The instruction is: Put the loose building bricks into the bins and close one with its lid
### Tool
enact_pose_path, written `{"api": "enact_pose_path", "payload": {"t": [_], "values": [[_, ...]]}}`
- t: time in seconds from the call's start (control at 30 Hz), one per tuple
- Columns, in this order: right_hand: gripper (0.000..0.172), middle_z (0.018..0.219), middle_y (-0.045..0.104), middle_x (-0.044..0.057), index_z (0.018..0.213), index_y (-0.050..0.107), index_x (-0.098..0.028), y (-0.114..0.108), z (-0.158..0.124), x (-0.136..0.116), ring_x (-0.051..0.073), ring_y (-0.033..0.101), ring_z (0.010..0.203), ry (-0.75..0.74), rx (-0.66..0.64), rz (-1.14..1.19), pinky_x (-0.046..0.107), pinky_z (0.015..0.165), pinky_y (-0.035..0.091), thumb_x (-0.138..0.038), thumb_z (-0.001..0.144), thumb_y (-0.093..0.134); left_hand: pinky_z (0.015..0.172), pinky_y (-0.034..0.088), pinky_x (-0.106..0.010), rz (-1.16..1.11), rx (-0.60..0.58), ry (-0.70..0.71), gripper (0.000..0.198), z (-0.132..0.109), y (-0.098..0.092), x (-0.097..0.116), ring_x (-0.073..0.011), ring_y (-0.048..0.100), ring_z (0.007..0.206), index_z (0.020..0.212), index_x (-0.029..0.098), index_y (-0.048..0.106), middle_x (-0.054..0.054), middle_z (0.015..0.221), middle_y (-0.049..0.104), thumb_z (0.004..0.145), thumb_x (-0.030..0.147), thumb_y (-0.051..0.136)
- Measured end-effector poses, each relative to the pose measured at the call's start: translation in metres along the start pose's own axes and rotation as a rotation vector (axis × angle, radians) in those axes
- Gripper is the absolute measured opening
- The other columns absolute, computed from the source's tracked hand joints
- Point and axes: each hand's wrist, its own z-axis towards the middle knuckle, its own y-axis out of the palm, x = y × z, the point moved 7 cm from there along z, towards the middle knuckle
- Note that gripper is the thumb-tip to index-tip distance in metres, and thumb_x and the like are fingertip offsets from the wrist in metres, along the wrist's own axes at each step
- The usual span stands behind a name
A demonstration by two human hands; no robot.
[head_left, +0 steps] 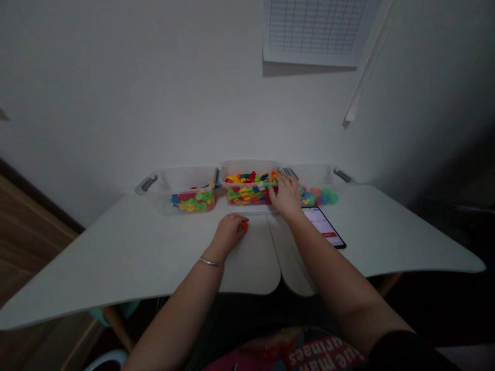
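My left hand [229, 232] rests on the white table with its fingers curled round a small orange plastic building block [244, 225]. Only part of that block shows beside the fingertips. At the right end of the middle clear plastic box [249, 166], my right hand [288, 196] reaches over the rim, thumb and fingers apart. An orange block [273, 175] among the colourful plastic blocks [247, 194] lies close to its fingertips. Whether the fingers touch it is unclear.
A clear box [188, 178] of colourful pieces stands to the left, another clear box [315, 175] with round pieces to the right. A phone [324, 226] lies beside my right forearm. Two table panels [251, 263] meet at a seam. Behind is a wall with a gridded sheet [313, 31].
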Motion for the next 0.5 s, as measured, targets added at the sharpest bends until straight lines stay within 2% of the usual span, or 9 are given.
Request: {"api": "enact_pose_path", "payload": {"t": [0.13,0.23,0.33,0.5], "values": [[0.046,0.125,0.060,0.017,0.124,0.058,-0.010,-0.003,0.001,0.001,0.032,0.045,0.121,-0.010,0.003,0.036,0.050,0.105,0.034,-0.029,0.083,0.055,0.088,0.049,-0.041,-0.003,0.000,-0.013,0.019,0.000,0.001,-0.002,-0.0242,0.064,0.089,0.092,0.021,0.072,-0.008,0.091,0.071,0.075,0.016,0.065],[0.043,0.129,0.058,0.013,0.124,0.058,-0.013,-0.013,-0.005,-0.007,0.029,0.044,0.123,-0.044,0.068,0.102,0.048,0.107,0.034,-0.025,0.082,0.054,0.087,0.049,-0.041,-0.027,0.026,-0.039,0.018,0.000,0.000,-0.005,-0.0249,0.064,0.089,0.092,0.022,0.072,-0.007,0.090,0.072,0.074,0.021,0.069],[0.038,0.126,0.060,0.010,0.119,0.060,-0.017,-0.021,-0.021,-0.021,0.026,0.046,0.123,-0.075,0.121,0.190,0.046,0.108,0.034,-0.020,0.082,0.050,0.088,0.049,-0.040,-0.107,0.101,-0.086,0.019,0.000,-0.007,-0.009,-0.0247,0.063,0.092,0.095,0.022,0.070,-0.007,0.092,0.071,0.076,0.025,0.070],[0.031,0.115,0.066,0.009,0.110,0.062,-0.019,-0.006,-0.056,-0.041,0.023,0.055,0.112,-0.094,0.036,0.356,0.044,0.103,0.039,-0.019,0.082,0.050,0.089,0.050,-0.039,-0.293,0.168,-0.191,0.016,0.002,-0.014,-0.010,-0.0225,0.065,0.090,0.089,0.021,0.068,-0.005,0.090,0.071,0.073,0.024,0.072]]}}
